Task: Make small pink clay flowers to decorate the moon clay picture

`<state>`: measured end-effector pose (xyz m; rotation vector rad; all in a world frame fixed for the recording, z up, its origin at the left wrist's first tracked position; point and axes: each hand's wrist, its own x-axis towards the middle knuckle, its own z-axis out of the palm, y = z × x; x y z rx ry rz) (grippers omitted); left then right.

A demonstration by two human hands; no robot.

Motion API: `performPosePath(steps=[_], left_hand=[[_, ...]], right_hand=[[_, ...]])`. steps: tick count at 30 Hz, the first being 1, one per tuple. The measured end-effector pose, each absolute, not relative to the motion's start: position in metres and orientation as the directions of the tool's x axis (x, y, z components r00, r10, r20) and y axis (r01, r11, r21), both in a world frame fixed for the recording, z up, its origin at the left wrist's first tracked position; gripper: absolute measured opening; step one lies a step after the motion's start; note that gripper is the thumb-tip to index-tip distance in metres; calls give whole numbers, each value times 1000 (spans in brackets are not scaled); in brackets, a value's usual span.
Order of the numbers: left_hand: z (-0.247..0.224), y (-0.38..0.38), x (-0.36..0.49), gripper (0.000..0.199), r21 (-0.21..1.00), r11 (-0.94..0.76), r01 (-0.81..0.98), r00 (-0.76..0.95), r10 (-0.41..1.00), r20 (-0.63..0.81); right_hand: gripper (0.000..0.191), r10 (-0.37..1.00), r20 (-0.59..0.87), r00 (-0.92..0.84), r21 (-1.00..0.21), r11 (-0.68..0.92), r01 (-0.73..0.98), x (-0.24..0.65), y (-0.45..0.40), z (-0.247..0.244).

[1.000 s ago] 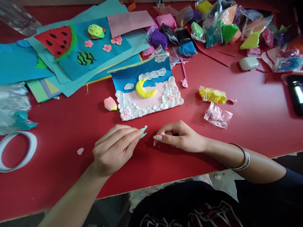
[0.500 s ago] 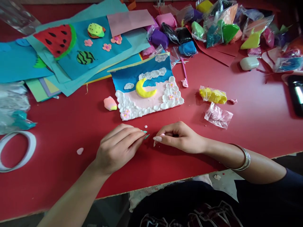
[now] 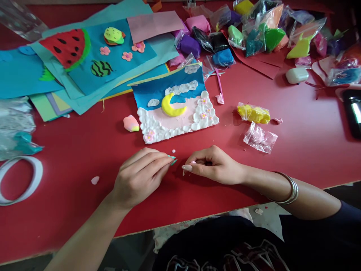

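My left hand (image 3: 142,175) is pinched, thumb and fingertips together, over the red table; anything between them is too small or hidden to name. Facing it, my right hand (image 3: 213,164) holds a bit of pink clay (image 3: 193,162) between thumb and curled fingers. A tiny pale pink clay ball (image 3: 173,151) lies on the table just beyond the gap between my hands. Behind them sits a clay picture (image 3: 177,125) with a yellow crescent moon (image 3: 170,106), white clouds and small pink flowers. At its left edge rests a peach and yellow clay lump (image 3: 131,123).
A flat pink clay piece (image 3: 95,180) and a white tape roll (image 3: 39,177) lie to the left. Bagged yellow clay (image 3: 254,113) and bagged pink clay (image 3: 260,138) are at right. A pink tool (image 3: 219,84) and several clay packets (image 3: 190,46) lie farther back.
Both hands stay almost in place, with only slight movement at the fingertips. The things on the table have not visibly moved.
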<state>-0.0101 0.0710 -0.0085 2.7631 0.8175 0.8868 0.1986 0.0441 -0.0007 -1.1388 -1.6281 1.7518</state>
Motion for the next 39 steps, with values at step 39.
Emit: performPosePath(steps=[39], left_hand=[[-5,71,-10,22,215,-855,472,668,506,545]], right_hand=[[35,808,-203,-553,-959,-50,279,198,42,1]])
